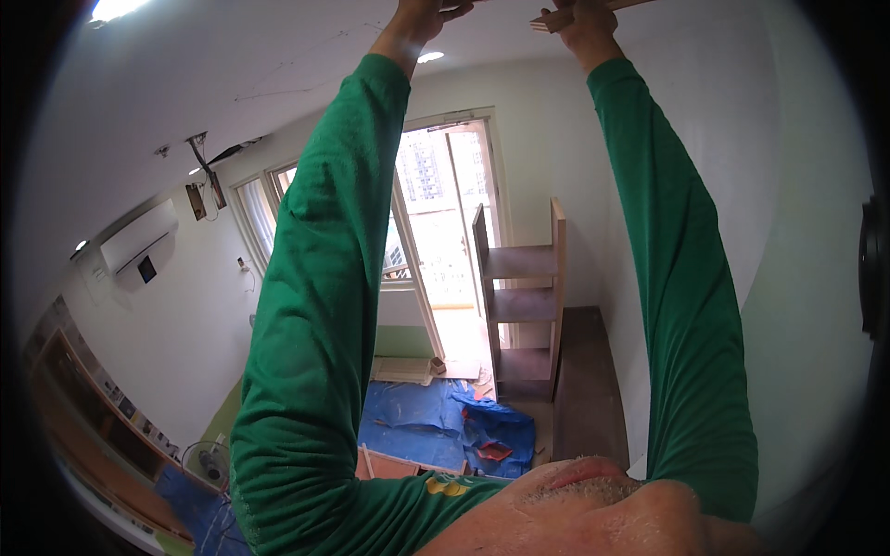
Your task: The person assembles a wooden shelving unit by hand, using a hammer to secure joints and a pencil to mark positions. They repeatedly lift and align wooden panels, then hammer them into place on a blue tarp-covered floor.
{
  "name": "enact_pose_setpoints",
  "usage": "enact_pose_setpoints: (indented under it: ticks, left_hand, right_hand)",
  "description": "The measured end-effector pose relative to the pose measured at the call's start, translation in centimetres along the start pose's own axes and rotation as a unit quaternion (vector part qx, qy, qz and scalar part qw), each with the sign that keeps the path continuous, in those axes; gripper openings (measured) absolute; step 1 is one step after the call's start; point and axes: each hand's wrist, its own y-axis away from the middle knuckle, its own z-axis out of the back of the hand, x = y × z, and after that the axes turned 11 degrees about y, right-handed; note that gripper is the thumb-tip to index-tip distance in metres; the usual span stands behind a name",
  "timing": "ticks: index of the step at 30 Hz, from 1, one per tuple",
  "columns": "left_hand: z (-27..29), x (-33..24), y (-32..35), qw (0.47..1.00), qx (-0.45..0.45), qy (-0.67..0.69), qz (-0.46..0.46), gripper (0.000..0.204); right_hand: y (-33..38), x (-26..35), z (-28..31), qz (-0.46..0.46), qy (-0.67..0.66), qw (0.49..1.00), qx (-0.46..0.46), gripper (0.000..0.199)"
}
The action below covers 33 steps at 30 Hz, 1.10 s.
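Both my arms, in green sleeves, reach up toward the ceiling. My right hand (588, 30) is closed around a thin wooden strip (553, 19), whose layered end sticks out to the left of the fingers. The strip runs on to the right past the hand, along the top edge of the picture. My left hand (419, 20) is raised at about the same height, to the left of the strip's end. Its fingers are mostly cut off by the picture's upper edge, so its grip is hidden.
A tall open shelf unit (522, 306) stands by the bright balcony door (440, 204). Blue sheeting (413, 417) covers part of the floor. Wires and a bracket (206, 171) hang from the ceiling at left, near an air conditioner (139, 235). A fan (206, 461) stands low at left.
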Motion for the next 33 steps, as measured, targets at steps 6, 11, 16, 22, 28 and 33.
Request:
enact_pose_setpoints:
  ticks: [6, 11, 16, 22, 28, 33]
  left_hand:
    - [-1.0, -0.2, 0.9, 1.0, 0.002, -0.01, -0.001, 0.049]
    - [-1.1, 0.7, 0.2, 0.999, -0.031, -0.008, 0.002, 0.05]
    - [-0.5, 2.3, -1.2, 0.999, -0.032, 0.005, -0.028, 0.046]
    - [-0.2, 3.2, -2.1, 0.994, -0.093, -0.04, -0.045, 0.046]
    - [0.1, 2.3, -0.7, 0.997, -0.065, -0.015, -0.031, 0.047]
    - [0.9, 1.1, 0.0, 0.999, -0.026, -0.025, -0.022, 0.049]
  right_hand:
    - [0.8, 0.4, -0.3, -0.008, 0.022, 0.999, -0.029, 0.017]
    - [1.0, 0.7, -0.9, -0.019, 0.023, 0.998, -0.052, 0.014]
    - [0.2, 0.1, -0.1, 0.008, 0.014, 0.999, -0.032, 0.012]
    - [0.0, -1.2, -1.3, -0.012, -0.042, 0.999, -0.026, 0.015]
    - [0.2, -1.9, -2.4, -0.018, -0.064, 0.997, -0.05, 0.019]
    - [0.0, -1.8, -3.0, -0.011, -0.067, 0.996, -0.053, 0.019]
